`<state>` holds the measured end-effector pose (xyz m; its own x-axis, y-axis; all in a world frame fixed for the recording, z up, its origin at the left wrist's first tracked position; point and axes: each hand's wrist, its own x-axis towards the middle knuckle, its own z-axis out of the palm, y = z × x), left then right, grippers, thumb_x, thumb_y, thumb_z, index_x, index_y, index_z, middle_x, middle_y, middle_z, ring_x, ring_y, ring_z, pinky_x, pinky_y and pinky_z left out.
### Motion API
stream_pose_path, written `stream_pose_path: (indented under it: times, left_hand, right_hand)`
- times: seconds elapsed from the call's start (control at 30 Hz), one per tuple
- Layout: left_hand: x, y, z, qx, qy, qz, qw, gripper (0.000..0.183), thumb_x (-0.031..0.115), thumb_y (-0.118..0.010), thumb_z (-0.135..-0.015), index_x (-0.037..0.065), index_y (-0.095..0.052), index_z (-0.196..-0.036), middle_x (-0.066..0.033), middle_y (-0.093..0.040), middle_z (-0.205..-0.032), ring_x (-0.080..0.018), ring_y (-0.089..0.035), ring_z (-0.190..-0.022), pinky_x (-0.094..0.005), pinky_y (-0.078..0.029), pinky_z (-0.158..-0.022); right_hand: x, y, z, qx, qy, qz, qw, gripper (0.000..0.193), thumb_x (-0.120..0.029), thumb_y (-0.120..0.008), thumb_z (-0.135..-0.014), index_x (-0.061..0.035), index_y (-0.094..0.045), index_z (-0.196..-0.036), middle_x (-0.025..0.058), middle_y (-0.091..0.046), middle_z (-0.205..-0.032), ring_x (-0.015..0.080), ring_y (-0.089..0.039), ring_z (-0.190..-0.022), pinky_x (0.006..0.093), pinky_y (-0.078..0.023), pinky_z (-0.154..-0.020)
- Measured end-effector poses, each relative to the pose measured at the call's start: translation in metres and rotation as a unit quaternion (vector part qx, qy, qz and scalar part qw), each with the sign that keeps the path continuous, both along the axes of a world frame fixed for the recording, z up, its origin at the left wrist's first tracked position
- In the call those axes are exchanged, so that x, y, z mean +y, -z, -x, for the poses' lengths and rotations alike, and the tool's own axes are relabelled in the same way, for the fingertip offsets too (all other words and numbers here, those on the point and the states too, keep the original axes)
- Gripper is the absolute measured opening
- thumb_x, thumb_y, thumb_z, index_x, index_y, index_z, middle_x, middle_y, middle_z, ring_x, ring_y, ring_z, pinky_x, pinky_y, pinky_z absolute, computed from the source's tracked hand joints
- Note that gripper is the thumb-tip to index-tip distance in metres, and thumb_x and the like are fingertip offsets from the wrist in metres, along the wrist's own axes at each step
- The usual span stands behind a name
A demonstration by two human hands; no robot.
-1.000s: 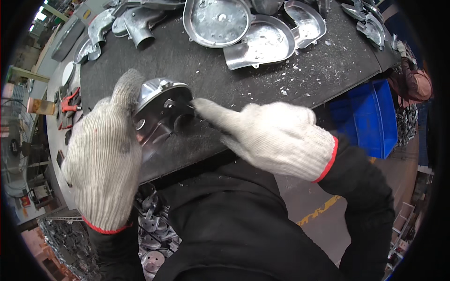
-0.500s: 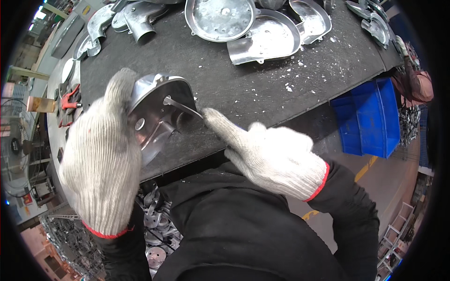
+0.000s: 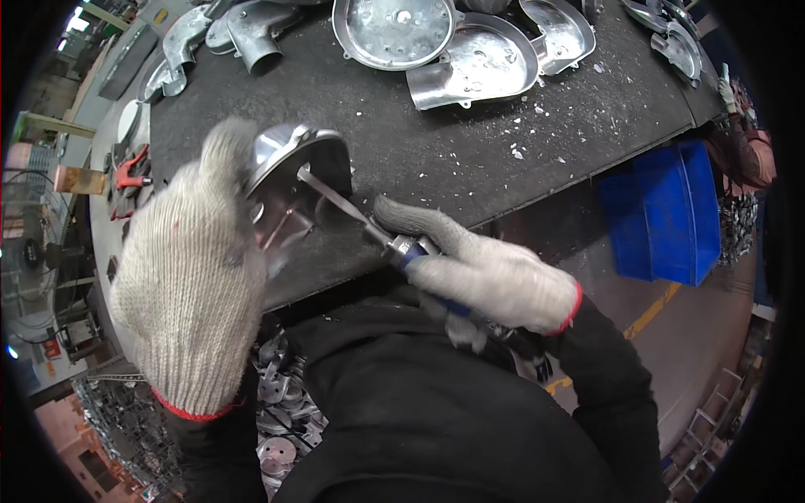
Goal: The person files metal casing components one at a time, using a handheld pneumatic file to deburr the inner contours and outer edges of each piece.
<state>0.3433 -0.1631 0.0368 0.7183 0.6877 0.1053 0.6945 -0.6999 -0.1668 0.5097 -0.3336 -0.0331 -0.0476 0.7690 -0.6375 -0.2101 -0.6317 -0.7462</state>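
**Part (image 3: 287, 197) left, tool (image 3: 331, 194) right, castings (image 3: 396, 35) behind**

Left hand (image 3: 191, 277) at part's left side, over tabletop (image 3: 377, 117) near its front. Tool in right hand (image 3: 495, 281), tip at part's inner side. Castings along tabletop's back. Chips (image 3: 516, 154) on tabletop, in front of castings, right of centre. Loose items (image 3: 132, 171) left. Bin (image 3: 683, 222) beyond right edge. Small parts (image 3: 278, 451) below front edge, left of lap (image 3: 402, 394).

Silvery castings (image 3: 478, 65) and flakes (image 3: 516, 154) on dark workbench (image 3: 394, 151)

dark bench (image 3: 394, 159) | grey floor (image 3: 692, 327) | yellow line (image 3: 653, 311) | bright light (image 3: 77, 23)
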Motion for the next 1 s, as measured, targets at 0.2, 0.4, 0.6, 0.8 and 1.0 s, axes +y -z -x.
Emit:
stream_pose_path:
  times: [0.2,0.4,0.6,0.8,1.0]
  left_hand:
    - [-0.006,0.004,0.017,-0.062,-0.012,0.029,0.998,0.060,0.003,-0.072,-0.089,0.027,-0.056,-0.143,-0.0140,-0.075,-0.111,-0.0297,-0.076,-0.097,-0.0412,-0.061,-0.076]
    - [-0.018,-0.003,0.009,-0.056,-0.009,0.021,0.998,0.058,0.012,-0.078,-0.087,0.021,-0.059,-0.141,-0.0142,-0.075,-0.104,-0.0288,-0.076,-0.093,-0.0400,-0.060,-0.078]
    - [-0.018,-0.002,0.007,-0.028,-0.010,0.032,0.999,0.059,0.005,-0.072,-0.089,0.025,-0.058,-0.143,-0.0148,-0.074,-0.111,-0.0317,-0.074,-0.099,-0.0432,-0.060,-0.081]
    - [-0.013,0.007,0.022,-0.085,0.038,0.075,0.993,0.064,0.003,-0.073,-0.087,0.025,-0.056,-0.143,-0.0160,-0.074,-0.112,-0.0343,-0.075,-0.100,-0.0455,-0.060,-0.081]
    - [-0.009,-0.004,0.013,-0.051,-0.043,0.065,0.996,0.053,0.002,-0.072,-0.089,0.017,-0.060,-0.138,-0.0156,-0.075,-0.110,-0.0286,-0.076,-0.099,-0.0402,-0.061,-0.081]
  right_hand:
    - [-0.012,0.030,0.034,0.387,0.153,-0.092,0.904,0.074,-0.036,-0.055,-0.106,-0.0198,-0.014,-0.166,0.0112,-0.060,-0.077,0.0158,-0.061,-0.049,0.0280,-0.052,-0.037]
    - [-0.022,0.025,0.027,-0.354,-0.026,-0.250,0.901,0.071,-0.035,-0.058,-0.103,-0.0207,-0.026,-0.165,0.0155,-0.063,-0.079,0.0209,-0.061,-0.050,0.0332,-0.052,-0.044]
    - [-0.018,-0.028,0.021,-0.727,-0.195,-0.192,0.630,0.065,-0.031,-0.061,-0.100,-0.0270,-0.038,-0.161,0.0154,-0.059,-0.079,0.0235,-0.063,-0.052,0.0342,-0.053,-0.045]
    - [-0.002,-0.001,0.002,-0.083,-0.054,-0.018,0.995,0.078,-0.034,-0.062,-0.101,-0.0260,-0.020,-0.166,0.0122,-0.065,-0.089,0.0182,-0.067,-0.059,0.0325,-0.055,-0.046]
    - [-0.009,0.015,0.017,0.266,0.084,-0.037,0.960,0.079,-0.030,-0.059,-0.100,-0.0166,-0.017,-0.167,0.0068,-0.062,-0.086,0.0113,-0.064,-0.060,0.0255,-0.056,-0.051]
